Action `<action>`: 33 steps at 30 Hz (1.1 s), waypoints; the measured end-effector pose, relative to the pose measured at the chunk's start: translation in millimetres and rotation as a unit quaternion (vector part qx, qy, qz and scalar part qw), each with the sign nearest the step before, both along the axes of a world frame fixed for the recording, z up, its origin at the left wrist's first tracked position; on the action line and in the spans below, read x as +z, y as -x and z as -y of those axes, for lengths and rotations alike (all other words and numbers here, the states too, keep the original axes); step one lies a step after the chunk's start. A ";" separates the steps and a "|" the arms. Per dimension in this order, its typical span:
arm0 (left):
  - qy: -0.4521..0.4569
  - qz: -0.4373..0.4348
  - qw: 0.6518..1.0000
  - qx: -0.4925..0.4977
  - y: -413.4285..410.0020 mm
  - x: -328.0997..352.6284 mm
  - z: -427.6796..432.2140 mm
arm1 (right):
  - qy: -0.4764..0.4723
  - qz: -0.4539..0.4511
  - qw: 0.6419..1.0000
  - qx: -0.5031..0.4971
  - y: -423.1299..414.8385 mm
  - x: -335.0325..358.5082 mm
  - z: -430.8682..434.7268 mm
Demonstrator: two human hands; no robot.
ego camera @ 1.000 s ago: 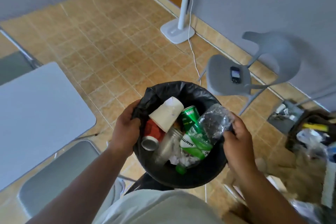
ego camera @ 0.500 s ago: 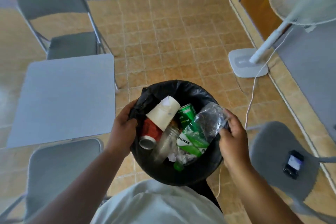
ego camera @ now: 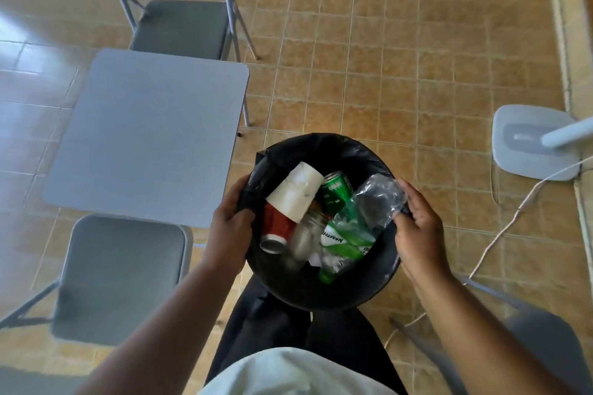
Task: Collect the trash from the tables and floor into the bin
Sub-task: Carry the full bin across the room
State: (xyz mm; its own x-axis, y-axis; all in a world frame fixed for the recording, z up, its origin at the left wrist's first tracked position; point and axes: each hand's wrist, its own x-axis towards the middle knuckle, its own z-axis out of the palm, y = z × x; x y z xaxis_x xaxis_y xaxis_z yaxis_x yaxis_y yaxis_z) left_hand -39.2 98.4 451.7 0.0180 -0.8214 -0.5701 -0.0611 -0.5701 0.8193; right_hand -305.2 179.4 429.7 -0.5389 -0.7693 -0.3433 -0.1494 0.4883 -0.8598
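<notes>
I hold a round bin lined with a black bag (ego camera: 324,147) in front of my body. My left hand (ego camera: 229,231) grips its left rim and my right hand (ego camera: 420,231) grips its right rim. Inside lie a white paper cup (ego camera: 295,192), a red can (ego camera: 276,229), a green can (ego camera: 335,191), a crumpled clear plastic bottle (ego camera: 373,202) and a green-and-white wrapper (ego camera: 345,239). The bin's bottom is hidden by the trash.
A grey square table (ego camera: 147,135) stands to the left with a folding chair (ego camera: 179,26) behind it and another (ego camera: 122,276) near me. A white fan base (ego camera: 529,144) with its cord (ego camera: 500,231) is on the tiled floor at right.
My view has swung left: the table and folding chairs came to the middle left, the fan base slid to the right edge, and the chair with the phone left the view. Both hands kept hold of the bin.
</notes>
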 end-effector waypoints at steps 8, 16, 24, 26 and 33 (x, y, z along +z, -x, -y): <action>-0.069 0.024 0.997 0.007 5.8 -155.5 79.6 | -0.039 0.079 0.993 -0.072 0.6 -163.8 69.1; -0.105 0.045 0.989 0.089 8.9 -344.4 127.2 | -0.053 0.155 0.982 -0.090 -6.4 -357.3 134.4; -0.085 0.016 0.989 0.116 -4.2 -476.4 164.1 | -0.052 0.186 0.979 -0.066 -9.2 -481.7 194.6; -0.075 0.013 0.992 0.105 -13.9 -497.7 173.1 | -0.047 0.188 0.980 -0.041 -12.1 -503.2 205.7; -0.082 0.031 0.992 0.095 -32.6 -541.3 180.6 | -0.061 0.172 0.983 -0.003 -15.5 -552.8 214.0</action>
State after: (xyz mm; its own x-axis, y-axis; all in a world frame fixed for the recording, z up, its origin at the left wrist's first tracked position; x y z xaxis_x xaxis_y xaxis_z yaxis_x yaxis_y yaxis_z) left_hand -6.6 -82.2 -89.6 0.2022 -0.6958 -0.6892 0.0131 -0.7018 0.7123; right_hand -289.7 -34.6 -123.2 -0.3783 -0.7088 -0.5954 0.1434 0.5906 -0.7942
